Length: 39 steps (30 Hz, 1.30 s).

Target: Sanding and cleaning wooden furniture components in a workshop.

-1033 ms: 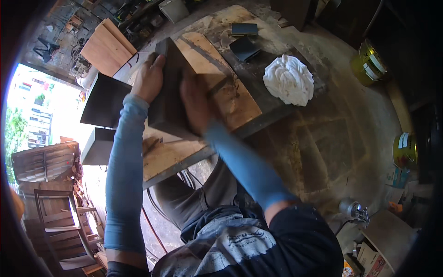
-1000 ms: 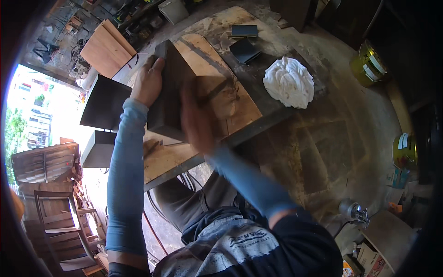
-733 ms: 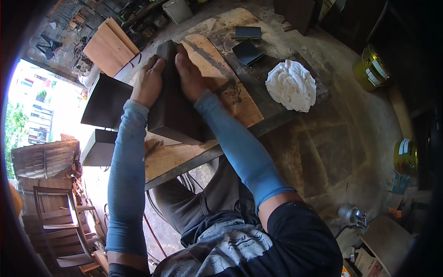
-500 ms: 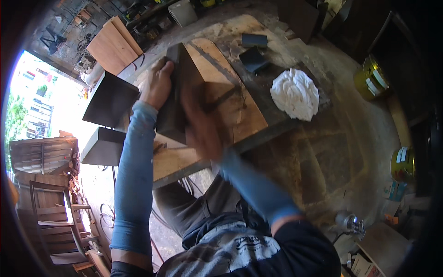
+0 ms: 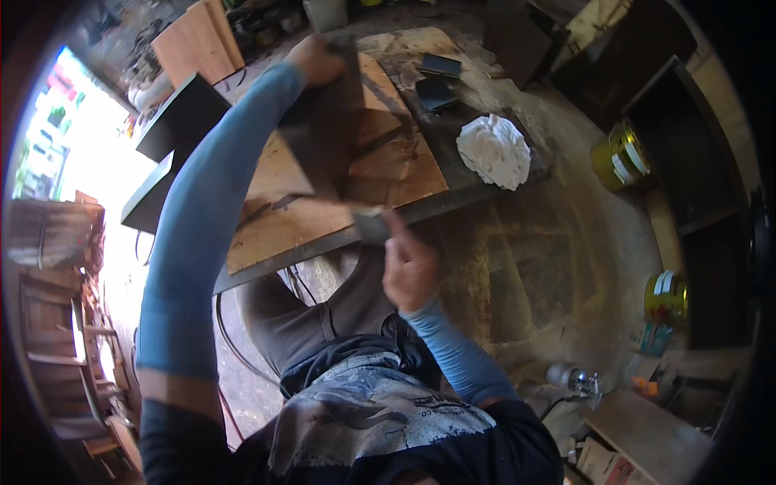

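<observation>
A dark-painted wooden board (image 5: 319,137), blurred by motion, stands tilted on the workbench (image 5: 271,218). At its far end my left hand (image 5: 319,58) is closed over the edge, its fingers smeared. Close to the bench's near edge, my right hand (image 5: 408,271) pinches a small dark grey piece of sandpaper (image 5: 372,227), apart from the board. To the right on the bench lie a crumpled white cloth (image 5: 495,152) and two small dark rectangular pieces, one farther (image 5: 440,65) and one nearer (image 5: 436,94).
Dark panels (image 5: 184,113) stand left of the bench, with plywood sheets (image 5: 196,44) behind. Yellow tins (image 5: 621,158) and a dark cabinet frame (image 5: 687,153) are at the right. A spray gun (image 5: 575,380) sits lower right; a wooden chair (image 5: 61,347) is at the left.
My right hand has come off the board toward me, and the sandpaper now shows in it. My left hand has slid to the board's far end, and the board has shifted and turned.
</observation>
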Motion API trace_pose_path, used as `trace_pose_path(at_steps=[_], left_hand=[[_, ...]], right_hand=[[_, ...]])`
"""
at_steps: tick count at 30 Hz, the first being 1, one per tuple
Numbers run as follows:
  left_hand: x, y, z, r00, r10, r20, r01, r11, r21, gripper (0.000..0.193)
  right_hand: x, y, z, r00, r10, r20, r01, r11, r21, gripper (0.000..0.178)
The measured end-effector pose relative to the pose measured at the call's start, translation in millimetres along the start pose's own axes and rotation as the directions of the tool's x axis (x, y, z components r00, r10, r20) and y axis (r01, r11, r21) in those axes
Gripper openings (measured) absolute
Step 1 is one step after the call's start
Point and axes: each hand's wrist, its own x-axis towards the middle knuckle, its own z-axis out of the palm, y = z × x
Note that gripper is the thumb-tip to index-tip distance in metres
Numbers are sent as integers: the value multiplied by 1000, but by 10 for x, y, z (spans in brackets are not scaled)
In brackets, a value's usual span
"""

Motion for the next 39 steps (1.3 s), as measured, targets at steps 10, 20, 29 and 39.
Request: trace_pose_path(at_steps=[10,20,29,39], left_hand=[[-136,298,-318,992,0,-124,5,999,43,74],[-3150,-1960,-1546,975,-210,-77,222,951,214,77],[-2949,-867,-1059,893,-330,-307,380,917,118,58],[-3942,-2028,58,823,-414,-390,-73,603,-794,67]], right_hand=[[26,215,-277,922,387,-11,-278,682,676,40],[815,-162,-206,995,-26,-98,26,1000,1,35],[1987,-1211,1432,575,-687,445,818,504,-277,53],[1218,-1192,2830,214,-599,771,977,129,-171,39]])
